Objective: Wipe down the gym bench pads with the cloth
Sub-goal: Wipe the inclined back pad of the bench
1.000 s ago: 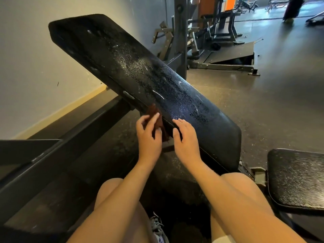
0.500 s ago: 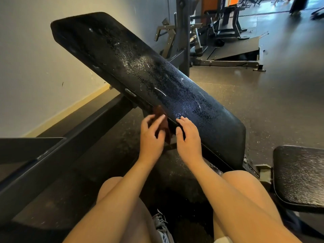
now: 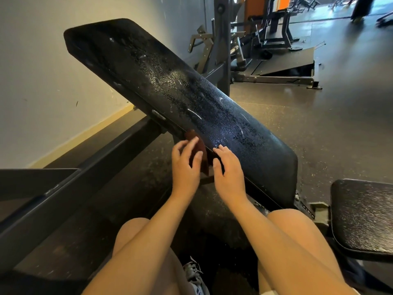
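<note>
Site check, head view.

Back pad [image 3: 191, 99]: black, tilted, high end far L by the wall [image 3: 42, 81], low end near R. Top face is covered w/ droplets and a few wet streaks; it looks glossy through the mid section.

Seat pad [image 3: 365, 218]: black, at R edge of view, apart from the back pad's low end. Surface is speckled.

Cloth [image 3: 203, 155]: brown, small, bunched. It sits against the near side edge of the back pad, approx. mid-length, hanging down below the edge. It is partly hidden by fingers.

Left hand [image 3: 185, 167]: fingers spread and nearly straight, laid over the cloth and pressing it to the pad's edge, thumb alongside. No wrap around the cloth seen.

Right hand [image 3: 228, 173]: just beside the left, not touching it, w/ cloth showing between them. Fingers are relaxed, tips resting on the pad's near edge; it holds nothing.

Person is crouched, both knees bare at bottom of view; a laced shoe [image 3: 195, 273] shows between them.

Other: dark steel frame beam [image 3: 85, 184] runs from lower L up toward the pad's underside. Dark speckled floor [image 3: 319, 124]. Rack upright [image 3: 222, 50] stands behind the pad. More gym machines [image 3: 274, 28] are farther back, detail too blurred to tell.
</note>
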A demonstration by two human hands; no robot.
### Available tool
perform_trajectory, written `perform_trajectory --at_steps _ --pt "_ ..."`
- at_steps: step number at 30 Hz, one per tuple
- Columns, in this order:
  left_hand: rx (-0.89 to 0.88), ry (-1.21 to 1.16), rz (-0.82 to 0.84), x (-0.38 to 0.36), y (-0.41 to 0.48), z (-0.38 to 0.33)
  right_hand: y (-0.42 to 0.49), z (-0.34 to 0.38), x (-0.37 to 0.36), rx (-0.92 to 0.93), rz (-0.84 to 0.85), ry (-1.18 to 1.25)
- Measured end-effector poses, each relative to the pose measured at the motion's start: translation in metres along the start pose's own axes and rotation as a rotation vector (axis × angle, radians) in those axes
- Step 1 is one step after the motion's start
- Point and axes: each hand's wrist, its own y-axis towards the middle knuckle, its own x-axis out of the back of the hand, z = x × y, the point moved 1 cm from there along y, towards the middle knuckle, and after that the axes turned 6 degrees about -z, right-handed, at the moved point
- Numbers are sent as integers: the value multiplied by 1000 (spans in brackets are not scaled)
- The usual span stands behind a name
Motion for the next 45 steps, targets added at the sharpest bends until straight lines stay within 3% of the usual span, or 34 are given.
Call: perform_trajectory --at_steps 5,12,18,23,28,32,36,41,45 --pt "13 1 -9 -14 0 -4 1 1 1 -24 -11 37" --pt "-159 98 188 -9 -7 6 -3 -1 10 -58 17 100" --pt "-88 141 65 -27 -1 -4 -9 -8 17 -43 -53 63" --pt "-190 58 282 -56 -53 0 -10 -14 28 -165 -136 115" --pt "-245 34 269 -38 -37 3 -17 -23 37 -115 -106 52" --pt "-70 71 96 -24 -14 0 -23 -34 41 -76 -63 -47" --pt "-71 102 143 -38 -25 0 -28 -37 45 -87 -73 -45" --pt "-152 61 323 -47 -51 -7 -28 -35 43 -91 -93 -22" --pt "-96 64 251 -39 -34 -7 -36 -44 51 -68 -89 -67"
